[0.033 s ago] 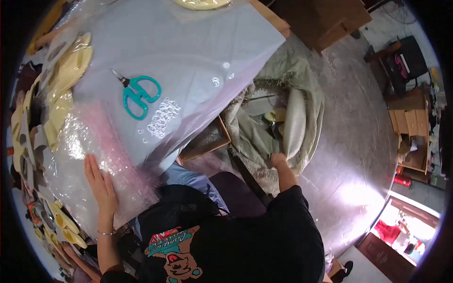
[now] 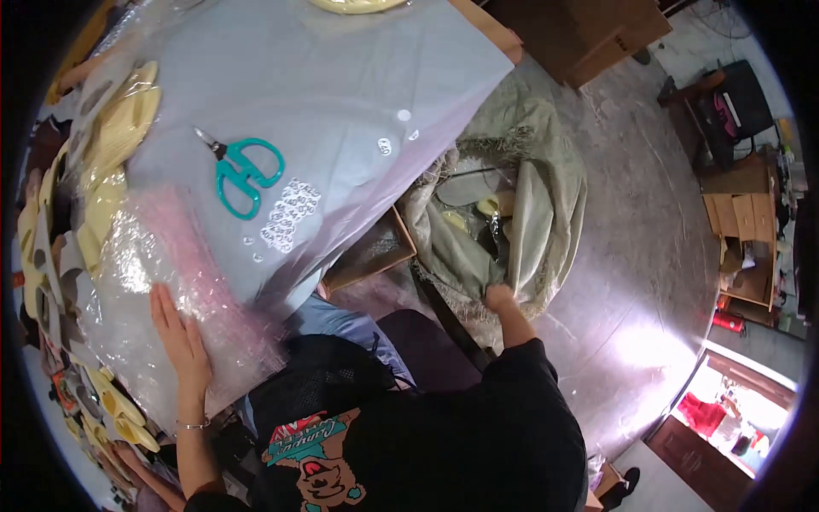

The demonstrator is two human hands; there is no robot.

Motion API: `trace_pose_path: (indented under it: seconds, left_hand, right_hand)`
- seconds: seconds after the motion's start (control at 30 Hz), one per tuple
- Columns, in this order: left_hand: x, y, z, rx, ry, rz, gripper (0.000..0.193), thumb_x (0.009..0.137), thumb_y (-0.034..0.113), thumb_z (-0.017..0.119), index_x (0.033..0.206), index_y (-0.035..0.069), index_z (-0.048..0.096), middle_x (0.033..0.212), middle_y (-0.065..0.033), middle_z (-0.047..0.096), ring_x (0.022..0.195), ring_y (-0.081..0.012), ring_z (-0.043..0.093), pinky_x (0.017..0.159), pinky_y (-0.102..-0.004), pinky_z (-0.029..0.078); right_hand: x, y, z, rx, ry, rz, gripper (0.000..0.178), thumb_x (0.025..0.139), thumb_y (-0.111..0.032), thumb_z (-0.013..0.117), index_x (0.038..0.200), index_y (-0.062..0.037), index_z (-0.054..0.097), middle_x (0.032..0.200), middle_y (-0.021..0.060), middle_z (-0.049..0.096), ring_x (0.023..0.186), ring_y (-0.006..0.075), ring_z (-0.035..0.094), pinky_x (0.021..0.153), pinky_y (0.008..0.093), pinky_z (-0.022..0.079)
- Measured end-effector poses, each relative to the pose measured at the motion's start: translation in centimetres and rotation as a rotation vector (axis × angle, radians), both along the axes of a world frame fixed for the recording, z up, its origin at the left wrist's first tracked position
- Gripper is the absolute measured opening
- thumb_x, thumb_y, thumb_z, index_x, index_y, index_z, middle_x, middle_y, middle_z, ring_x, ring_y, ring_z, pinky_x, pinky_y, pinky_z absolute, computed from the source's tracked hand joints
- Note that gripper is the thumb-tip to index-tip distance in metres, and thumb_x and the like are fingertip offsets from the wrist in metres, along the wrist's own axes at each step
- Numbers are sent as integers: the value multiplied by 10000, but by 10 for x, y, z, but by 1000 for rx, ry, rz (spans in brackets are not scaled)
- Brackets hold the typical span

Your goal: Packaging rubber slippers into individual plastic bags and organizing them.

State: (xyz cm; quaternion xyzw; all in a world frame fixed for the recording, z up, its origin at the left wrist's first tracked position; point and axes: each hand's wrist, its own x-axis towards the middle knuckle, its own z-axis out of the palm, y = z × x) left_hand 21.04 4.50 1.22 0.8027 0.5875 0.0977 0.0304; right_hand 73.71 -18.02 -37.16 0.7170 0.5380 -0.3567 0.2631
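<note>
My left hand lies flat, fingers stretched, on a pile of clear plastic bags with pink edges at the table's left front. Out to the right, my right hand is closed on the near rim of a greenish woven sack standing on the floor. The sack's mouth gapes; inside are a grey flat piece and a yellow piece, partly covered by folds. Teal-handled scissors rest on the grey table cover, beside a cluster of small round white stickers.
Yellow and grey shoe-sole-like pieces crowd the table's left side, some under plastic. An open drawer juts out below the table edge, near the sack. A cardboard box, a black chair and a wooden cabinet stand farther right.
The sack's pale right-hand fold has sunk and flattened, baring more of the inside, including another yellow piece. My right hand has shifted slightly down and left; my left hand stays put.
</note>
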Motion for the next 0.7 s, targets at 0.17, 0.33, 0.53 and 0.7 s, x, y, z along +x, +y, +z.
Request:
trace_pose_path:
  seconds: [0.17, 0.33, 0.53, 0.7]
  left_hand:
    - [8, 2, 2, 3, 3, -9, 568, 971, 279, 318, 1444, -20, 218, 1504, -198, 190, 1401, -330, 160, 1134, -411, 124]
    - [9, 7, -6, 2, -17, -2, 569, 971, 284, 302, 1445, -19, 217, 1505, -199, 190, 1396, -336, 176, 1133, -413, 127]
    - [2, -3, 4, 45, 33, 8, 584, 967, 305, 295, 1445, -22, 217, 1504, -201, 200, 1397, -333, 179, 1133, -407, 127]
    - [2, 7, -5, 18, 27, 2, 590, 963, 310, 286, 1444, -25, 218, 1503, -197, 211, 1400, -326, 180, 1133, -403, 127]
  right_hand:
    - [-77, -104, -45, -170, 261, -160, 468, 810, -468, 556, 998, -62, 692, 1002, 161, 677, 957, 367, 632, 826, 442, 496]
    - [-32, -156, -90, 12, 552, -511, 452, 814, -384, 545, 1065, -20, 633, 1115, 221, 602, 973, 290, 595, 860, 359, 453]
    - [0, 21, -12, 246, -67, -1089, 600, 903, -437, 375, 1118, 82, 583, 1135, 307, 576, 1144, 459, 494, 968, 457, 393]
    - [52, 26, -53, 780, -70, -399, 760, 748, 0, 577, 1443, -105, 284, 1467, 224, 282, 1303, 346, 380, 949, 399, 433]
